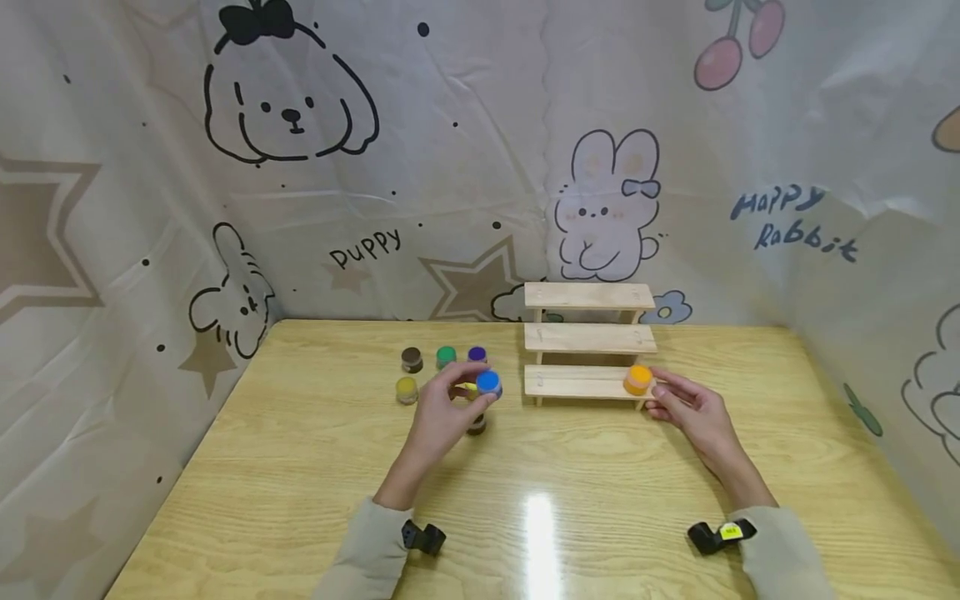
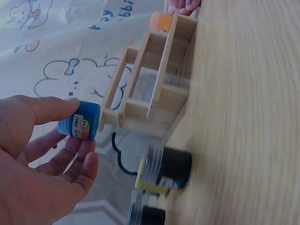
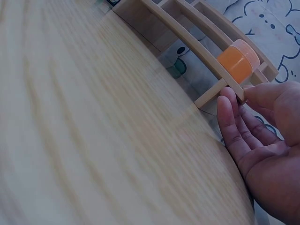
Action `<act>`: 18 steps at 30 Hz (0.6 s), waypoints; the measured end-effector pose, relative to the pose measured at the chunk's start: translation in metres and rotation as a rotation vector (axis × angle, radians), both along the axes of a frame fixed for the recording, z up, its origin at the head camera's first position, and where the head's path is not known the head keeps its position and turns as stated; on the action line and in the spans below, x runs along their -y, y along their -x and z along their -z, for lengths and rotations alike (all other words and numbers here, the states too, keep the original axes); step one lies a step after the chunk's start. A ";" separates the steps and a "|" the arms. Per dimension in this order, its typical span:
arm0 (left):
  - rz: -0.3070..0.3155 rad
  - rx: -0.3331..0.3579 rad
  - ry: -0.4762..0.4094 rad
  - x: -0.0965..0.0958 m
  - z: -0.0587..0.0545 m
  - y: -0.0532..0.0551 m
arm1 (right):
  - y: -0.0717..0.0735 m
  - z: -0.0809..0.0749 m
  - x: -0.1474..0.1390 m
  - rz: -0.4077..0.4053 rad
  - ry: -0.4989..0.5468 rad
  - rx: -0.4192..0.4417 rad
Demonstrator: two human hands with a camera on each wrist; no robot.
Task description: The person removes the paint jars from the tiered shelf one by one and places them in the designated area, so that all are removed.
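Note:
Between thumb and fingers, my left hand pinches a small blue paint jar, lifted above the table; its printed label shows in the left wrist view. On the lowest step of a three-tier wooden display stand, an orange paint jar sits at the right end. Right beside that jar, my right hand grips the step's end, thumb on top and fingers below, as the right wrist view shows.
Left of the stand, a brown jar, a green jar, a purple jar and a yellow jar stand on the wooden table. A dark jar is partly behind my left hand. A printed curtain hangs behind.

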State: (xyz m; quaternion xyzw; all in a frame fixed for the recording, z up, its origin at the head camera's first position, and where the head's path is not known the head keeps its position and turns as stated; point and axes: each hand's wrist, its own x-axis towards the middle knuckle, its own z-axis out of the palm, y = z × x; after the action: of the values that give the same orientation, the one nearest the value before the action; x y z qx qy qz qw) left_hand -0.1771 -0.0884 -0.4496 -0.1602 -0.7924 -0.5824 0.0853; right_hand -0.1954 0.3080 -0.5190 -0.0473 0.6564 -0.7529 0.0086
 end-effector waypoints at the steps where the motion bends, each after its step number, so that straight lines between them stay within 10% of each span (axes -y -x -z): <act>1: -0.005 0.005 -0.003 0.003 0.001 -0.001 | 0.000 0.000 0.000 0.000 0.002 -0.003; 18: -0.067 0.051 0.056 0.042 0.012 0.000 | 0.002 0.000 0.001 0.006 -0.017 0.002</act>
State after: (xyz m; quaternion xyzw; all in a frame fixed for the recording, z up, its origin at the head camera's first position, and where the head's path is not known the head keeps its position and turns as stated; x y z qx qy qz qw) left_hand -0.1771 -0.1301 -0.4614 -0.1209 -0.8151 -0.5609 0.0803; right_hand -0.1970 0.3073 -0.5190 -0.0444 0.6628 -0.7474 0.0076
